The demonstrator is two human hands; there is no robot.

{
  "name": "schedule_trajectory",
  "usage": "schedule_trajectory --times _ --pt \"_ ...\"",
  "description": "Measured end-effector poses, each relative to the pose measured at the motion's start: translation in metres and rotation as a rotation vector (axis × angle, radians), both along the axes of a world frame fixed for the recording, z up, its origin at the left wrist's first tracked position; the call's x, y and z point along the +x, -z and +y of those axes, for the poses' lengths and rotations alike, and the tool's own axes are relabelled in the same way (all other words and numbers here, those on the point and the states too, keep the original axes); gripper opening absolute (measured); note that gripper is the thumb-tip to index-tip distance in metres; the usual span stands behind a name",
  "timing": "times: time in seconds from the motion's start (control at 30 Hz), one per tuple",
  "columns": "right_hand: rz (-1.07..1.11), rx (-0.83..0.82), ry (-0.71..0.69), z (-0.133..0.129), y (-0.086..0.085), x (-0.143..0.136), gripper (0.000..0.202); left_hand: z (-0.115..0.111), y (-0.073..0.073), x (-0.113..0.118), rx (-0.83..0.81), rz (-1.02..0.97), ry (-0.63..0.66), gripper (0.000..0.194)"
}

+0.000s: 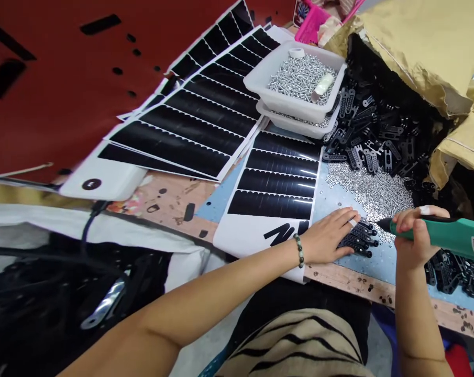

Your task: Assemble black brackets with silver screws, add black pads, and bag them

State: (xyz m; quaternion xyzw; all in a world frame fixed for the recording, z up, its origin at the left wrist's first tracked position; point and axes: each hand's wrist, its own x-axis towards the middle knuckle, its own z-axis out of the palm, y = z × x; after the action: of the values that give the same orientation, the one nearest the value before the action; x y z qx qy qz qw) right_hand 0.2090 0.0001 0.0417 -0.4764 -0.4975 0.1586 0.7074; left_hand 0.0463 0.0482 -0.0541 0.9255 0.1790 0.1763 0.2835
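Note:
My right hand is wrapped round a green electric screwdriver, its black nose pointing left. The tip reaches the right end of a row of black slotted plastic parts on the blue mat. My left hand lies flat with fingers stretched over the left ends of those parts; a ring and a beaded bracelet show on it. Just beyond the hands spreads a heap of small silver screws. More black parts lie under and right of the screwdriver.
Stacked white tubs of silver screws stand at the back. A big pile of black parts spills from a yellow sack. Sheets of black strips cover the left side, near a white device. The table's front edge runs before me.

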Motion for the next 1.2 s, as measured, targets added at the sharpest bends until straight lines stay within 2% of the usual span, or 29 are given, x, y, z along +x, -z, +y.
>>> schedule_trajectory --times 0.1,0.33,0.47,0.63,0.8,0.97,1.1,1.2 --pt "0.008 -0.040 -0.019 0.003 0.005 -0.003 0.015 -0.001 -0.001 0.000 -0.005 -0.006 0.000 0.075" --pt "-0.050 -0.022 -0.077 0.011 0.009 -0.002 0.014 -0.001 0.001 0.000 -0.024 -0.016 0.004 0.076" --pt "-0.098 -0.076 -0.097 0.008 0.009 -0.002 0.012 -0.001 0.001 0.000 -0.035 -0.020 0.004 0.075" --pt "-0.153 -0.042 -0.089 0.002 0.007 -0.002 0.005 -0.001 0.000 0.000 -0.032 -0.026 0.007 0.076" --pt "-0.106 -0.023 -0.135 0.008 0.004 -0.004 0.006 -0.002 -0.001 0.000 -0.034 0.002 0.010 0.075" --pt "-0.096 -0.070 -0.164 0.013 0.012 -0.002 0.012 -0.002 -0.001 0.001 -0.058 -0.014 0.012 0.074" --pt "-0.167 -0.174 -0.172 0.003 0.016 0.004 0.015 -0.002 -0.001 0.002 -0.045 -0.016 0.008 0.073" --pt "-0.152 -0.128 -0.140 -0.011 0.013 0.007 0.015 -0.002 -0.001 0.002 -0.024 -0.002 0.009 0.074"
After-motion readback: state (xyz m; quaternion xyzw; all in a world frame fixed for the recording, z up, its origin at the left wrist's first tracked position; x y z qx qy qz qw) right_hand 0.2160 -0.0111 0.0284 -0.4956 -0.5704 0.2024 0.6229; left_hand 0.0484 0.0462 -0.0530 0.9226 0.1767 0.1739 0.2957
